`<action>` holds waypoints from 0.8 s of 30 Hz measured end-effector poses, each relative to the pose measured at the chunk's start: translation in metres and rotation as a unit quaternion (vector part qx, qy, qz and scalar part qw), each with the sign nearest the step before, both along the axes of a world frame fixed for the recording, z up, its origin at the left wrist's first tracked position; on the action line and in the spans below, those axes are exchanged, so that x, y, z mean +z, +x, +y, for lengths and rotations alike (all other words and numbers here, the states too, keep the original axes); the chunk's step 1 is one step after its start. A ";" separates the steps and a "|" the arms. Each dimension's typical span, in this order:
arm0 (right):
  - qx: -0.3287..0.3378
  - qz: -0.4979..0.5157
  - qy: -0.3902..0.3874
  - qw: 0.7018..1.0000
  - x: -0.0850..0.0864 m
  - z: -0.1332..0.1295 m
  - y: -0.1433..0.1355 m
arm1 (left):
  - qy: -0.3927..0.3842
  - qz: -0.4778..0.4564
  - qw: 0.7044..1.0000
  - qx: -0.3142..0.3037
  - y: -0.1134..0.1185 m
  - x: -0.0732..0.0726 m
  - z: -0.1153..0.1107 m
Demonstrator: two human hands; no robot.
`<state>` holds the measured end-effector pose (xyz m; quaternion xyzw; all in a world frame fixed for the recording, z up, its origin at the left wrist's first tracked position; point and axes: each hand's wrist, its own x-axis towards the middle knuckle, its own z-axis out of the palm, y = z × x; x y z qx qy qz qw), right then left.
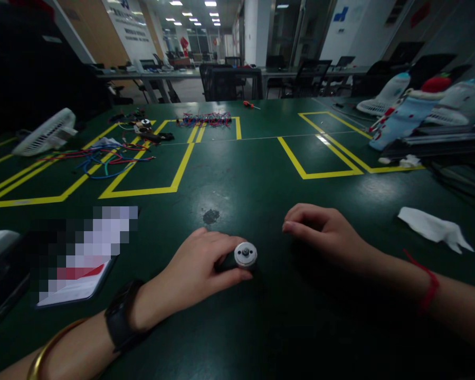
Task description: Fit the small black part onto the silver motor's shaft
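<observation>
My left hand (206, 261) grips a small electric motor (246, 254) between thumb and fingers. The motor's round silver end faces up toward me, with a short shaft in the middle and a small dark hole on each side. Its body is mostly hidden by the hand and shadow. To the right, apart from the motor, my right hand (326, 227) hovers or rests low over the green tabletop (269, 327). Its fingers are curled, thumb tip close to the index fingertip. Whether anything small sits in that pinch cannot be made out.
A phone (97, 279), partly pixelated, lies left. Behind it are loose coloured wires (106, 158), a white fan (47, 132) and a bundle of wired parts (203, 120). An orange screwdriver (250, 105) lies at the back. A crumpled tissue (433, 228) and blue bottle (404, 119) are right.
</observation>
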<state>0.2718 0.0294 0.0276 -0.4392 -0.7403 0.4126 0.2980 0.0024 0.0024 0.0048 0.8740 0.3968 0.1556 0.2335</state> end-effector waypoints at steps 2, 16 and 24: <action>-0.050 0.048 -0.056 0.996 -0.010 0.004 0.011 | -0.001 0.003 1.000 0.000 -0.001 -0.001 0.000; -0.161 0.280 -0.186 0.928 -0.023 0.012 0.019 | 0.011 0.024 1.000 0.009 -0.002 -0.002 -0.003; -0.173 0.288 -0.185 0.923 -0.024 0.012 0.019 | 0.009 0.028 1.000 0.007 -0.002 -0.001 -0.003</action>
